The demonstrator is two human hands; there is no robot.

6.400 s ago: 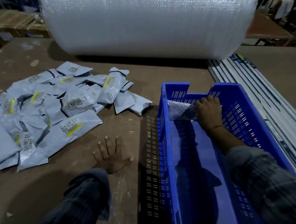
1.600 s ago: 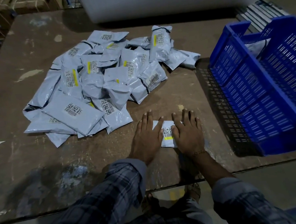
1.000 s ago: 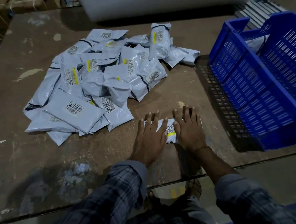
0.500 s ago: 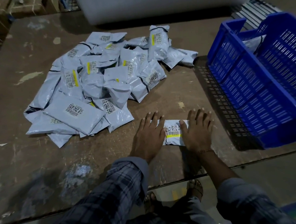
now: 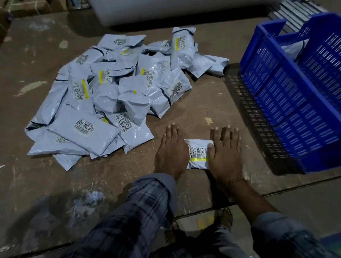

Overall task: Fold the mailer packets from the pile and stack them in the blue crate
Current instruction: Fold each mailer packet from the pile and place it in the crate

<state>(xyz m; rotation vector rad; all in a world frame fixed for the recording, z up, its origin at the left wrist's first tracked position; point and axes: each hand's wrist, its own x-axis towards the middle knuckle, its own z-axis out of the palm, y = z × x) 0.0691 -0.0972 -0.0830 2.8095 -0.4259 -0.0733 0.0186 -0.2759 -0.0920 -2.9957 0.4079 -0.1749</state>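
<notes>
Near the table's [image 5: 39, 192] front edge, the left hand [image 5: 172, 152] and right hand [image 5: 225, 153] lie flat, fingers straight, pressing a folded mailer packet [image 5: 198, 154]; its label shows square codes, a barcode and a yellow stripe, print unreadable; the pile [image 5: 113, 96] lies behind; the blue crate [image 5: 295, 93] occupies the right edge.

The pile of mailer packets [image 5: 123, 91] covers the middle of the table [image 5: 39, 186] and closes the way toward its far left part. Between the pile and the blue crate [image 5: 296, 109] at the right edge, a bare strip of table is open toward the far edge. The near left corner is also open.
</notes>
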